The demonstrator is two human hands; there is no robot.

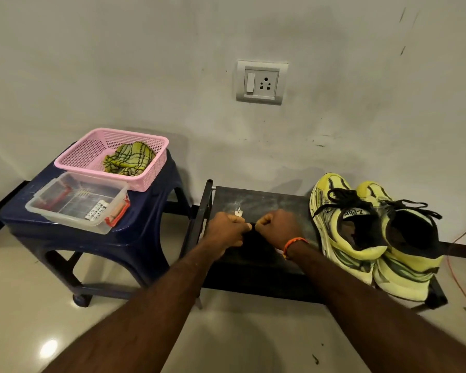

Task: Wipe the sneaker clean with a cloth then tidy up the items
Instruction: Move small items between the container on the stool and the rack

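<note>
Two bare forearms reached forward from the bottom of the frame over a pale glossy floor. The left hand (pixel 224 229) and the right hand (pixel 275 225) met above a low black rack (pixel 267 200), both with fingers curled tight, pinching a dark cloth (pixel 252 242) between them; the cloth hung down against the rack's dusty top, hard to make out against the black. An orange band circled the right wrist. A small pale tag or key (pixel 238 212) lay just beyond the knuckles.

To the right, on the same rack, stood a pair of yellow sneakers (pixel 366 238) with black laces, side by side and touching, apart from both hands.

To the left, a dark blue stool (pixel 145 211) carried a clear plastic box (pixel 76 203) of small items and, behind it, a pink basket (pixel 111 154) holding a crumpled green checked cloth (pixel 129 158).

Behind everything rose a white wall with a switch and socket (pixel 261 82).

Judging from this, the cloth seemed to be getting readied or folded. Wiping would next call for carrying it right to a sneaker.
</note>
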